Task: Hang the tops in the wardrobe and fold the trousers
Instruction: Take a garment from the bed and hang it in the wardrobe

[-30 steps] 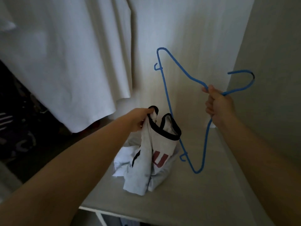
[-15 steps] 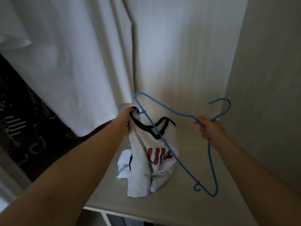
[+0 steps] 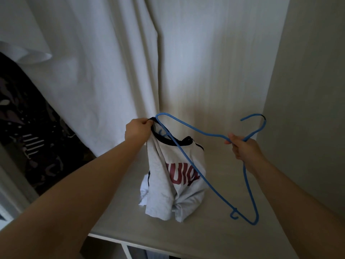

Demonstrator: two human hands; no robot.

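A grey top (image 3: 173,176) with a black collar and red letters hangs from my left hand (image 3: 137,130), which grips the collar; its lower part is bunched on the wardrobe shelf (image 3: 214,230). My right hand (image 3: 242,147) holds a blue wire hanger (image 3: 209,181) near its hook. One end of the hanger lies at the collar opening, right beside my left hand; the other end points down over the shelf.
White garments (image 3: 84,75) hang at the back left, and a dark patterned garment (image 3: 28,139) hangs further left. The wardrobe's side wall (image 3: 308,90) stands close on the right. The shelf's front edge (image 3: 112,239) runs below my arms.
My right hand has lowered and tilted the hanger, bringing one end to the collar. My left hand has lifted the top higher, so more of its red lettering shows.
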